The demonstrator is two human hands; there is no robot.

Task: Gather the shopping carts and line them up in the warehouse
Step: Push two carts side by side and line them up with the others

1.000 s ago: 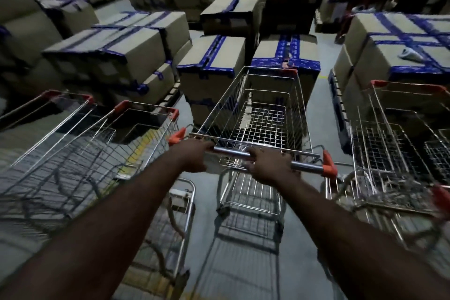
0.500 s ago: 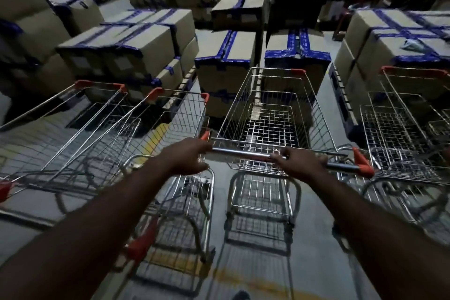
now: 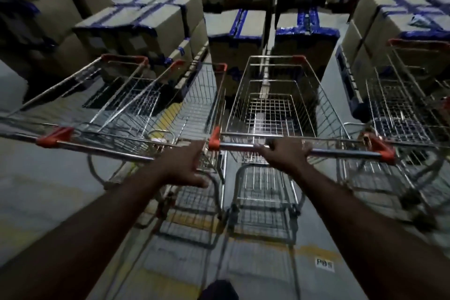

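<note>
A wire shopping cart (image 3: 275, 95) with orange corner caps stands straight ahead of me. My right hand (image 3: 286, 156) is closed around its metal handle bar (image 3: 341, 152) near the middle. Just left of the bar's orange end cap, my left hand (image 3: 186, 165) is off the bar with fingers spread, over the rear of the neighbouring cart (image 3: 202, 104). More carts (image 3: 117, 97) sit nested at the left, side by side with mine. Another cart (image 3: 401, 114) stands at the right, partly cut off by the frame edge.
Stacks of cardboard boxes (image 3: 151, 24) with blue tape close off the space just beyond the carts' front ends, with further stacks at the right (image 3: 389, 14). A worn yellow floor line (image 3: 314, 249) and a floor label (image 3: 323, 265) lie near my foot (image 3: 219, 290).
The middle cart has rolled forward and come level with the carts on the left. My left hand has come off the handle's left end and opened; my right hand keeps its grip.
</note>
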